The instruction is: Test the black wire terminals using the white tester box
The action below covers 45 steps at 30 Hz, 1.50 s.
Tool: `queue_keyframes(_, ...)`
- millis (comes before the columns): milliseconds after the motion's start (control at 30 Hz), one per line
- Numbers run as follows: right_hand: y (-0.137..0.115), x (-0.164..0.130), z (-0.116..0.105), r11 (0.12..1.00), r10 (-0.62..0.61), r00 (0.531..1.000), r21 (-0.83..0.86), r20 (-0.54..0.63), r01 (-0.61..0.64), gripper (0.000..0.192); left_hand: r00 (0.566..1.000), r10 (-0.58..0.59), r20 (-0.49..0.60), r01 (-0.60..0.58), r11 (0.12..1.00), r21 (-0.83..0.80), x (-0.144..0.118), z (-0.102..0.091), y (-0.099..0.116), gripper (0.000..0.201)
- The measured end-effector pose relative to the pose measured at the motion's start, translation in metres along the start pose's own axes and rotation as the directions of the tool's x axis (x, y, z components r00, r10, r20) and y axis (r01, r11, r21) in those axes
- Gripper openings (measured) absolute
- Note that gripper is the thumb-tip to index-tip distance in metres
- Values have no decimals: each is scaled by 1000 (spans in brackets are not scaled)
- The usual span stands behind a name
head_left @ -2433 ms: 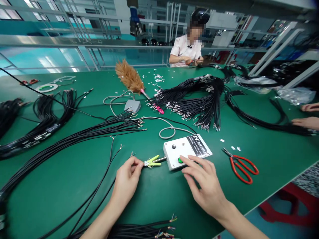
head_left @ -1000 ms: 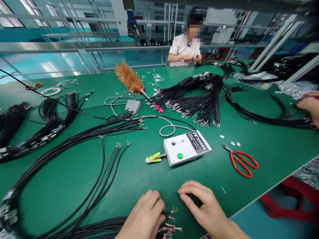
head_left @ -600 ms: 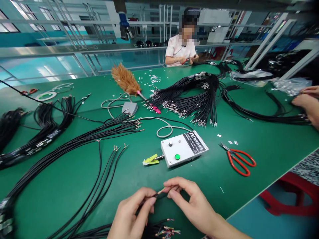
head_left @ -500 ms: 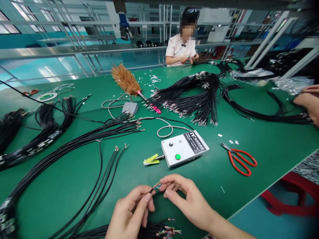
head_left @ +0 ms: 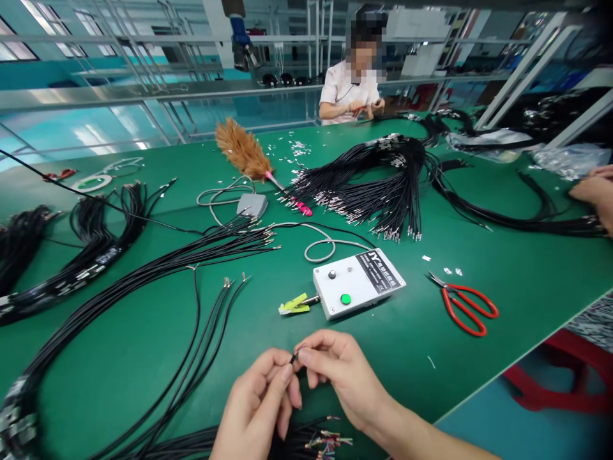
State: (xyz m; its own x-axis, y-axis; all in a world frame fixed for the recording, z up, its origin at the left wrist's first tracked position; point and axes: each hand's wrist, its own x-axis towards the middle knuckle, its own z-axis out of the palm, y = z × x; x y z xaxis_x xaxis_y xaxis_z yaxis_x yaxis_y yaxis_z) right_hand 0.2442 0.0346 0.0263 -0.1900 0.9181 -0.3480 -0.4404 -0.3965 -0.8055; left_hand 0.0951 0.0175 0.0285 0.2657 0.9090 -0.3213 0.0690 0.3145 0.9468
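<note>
Between thumb and fingers, my left hand (head_left: 261,396) pinches a black cable (head_left: 293,359) close to its stripped end. My right hand (head_left: 335,370) is closed on the thin coloured wires (head_left: 299,348) coming out of that end; its fingertips mostly hide them. Below my hands lies a bundle of black cables with stripped coloured ends (head_left: 330,441). Just beyond is a white control box (head_left: 359,284) with a green button, a black knob and a yellow-green clip (head_left: 294,305) at its left side.
Red-handled scissors (head_left: 467,303) lie right of the box. Black cable bundles (head_left: 143,287) spread on the left, another (head_left: 373,179) behind the box. A grey pedal (head_left: 252,205) and a feather duster (head_left: 244,150) lie farther back. A co-worker (head_left: 352,96) sits opposite; another person's hand (head_left: 594,191) shows at right.
My right fingers have moved left and closed over the coloured wires, which were spread and visible before. The view has shifted slightly.
</note>
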Motion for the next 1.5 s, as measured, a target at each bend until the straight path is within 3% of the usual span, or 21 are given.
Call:
queue_keyframes(100,5,0,4,997,35,999,67,-10,-35,34,999,26,-37,-28,998,-51,-2,3,-5,33)
queue_keyframes(200,8,-2,4,1000,-10,1000,-9,-3,10,35,992,68,-110,-70,997,-15,-2,6,-5,35)
queue_keyframes(367,10,-3,-3,996,-16,999,-88,-41,12,38,986,134,-104,-140,988,-57,6,9,2,23)
queue_keyframes(533,7,-6,-7,972,-20,1000,-233,-15,16,35,974,-25,-224,-18,982,-189,11,14,-1,30)
queue_keyframes(600,5,-7,-7,948,-62,998,-314,-4,58,29,970,-21,-244,-17,988,-154,9,14,-3,30)
queue_keyframes(667,3,-8,-10,894,-151,988,-423,18,144,22,966,99,-240,-104,995,-9,7,12,-5,23)
queue_keyframes(733,-1,-9,-15,783,-275,958,-559,87,275,16,947,246,-207,-211,961,176,5,9,-5,17)
queue_keyframes(800,-7,-10,-24,614,-380,904,-677,196,405,15,939,289,-186,-236,936,259,6,7,-2,16)
queue_keyframes(933,-20,-13,-35,205,-509,786,-838,351,506,13,972,97,-215,-74,991,113,14,3,7,29)
queue_keyframes(1033,-26,-12,-26,-140,-474,726,-857,498,496,17,979,46,-200,-33,997,65,19,1,13,35)
queue_keyframes(1133,-29,-4,-10,-377,-358,697,-780,621,500,13,981,98,-165,-77,989,128,21,-1,13,27)
queue_keyframes(1233,-31,6,-5,-497,-252,647,-670,719,552,22,973,195,-124,-159,953,257,20,-7,10,19)
queue_keyframes(1333,-38,15,-12,-533,-242,610,-629,755,567,23,967,218,-130,-174,942,286,22,-14,9,19)
queue_keyframes(1400,-46,23,-16,-549,-264,625,-647,735,530,21,966,199,-163,-154,955,255,26,-19,11,19)
queue_keyframes(1500,-53,37,-15,-591,-249,692,-672,678,446,9,967,155,-201,-118,975,187,35,-27,15,22)
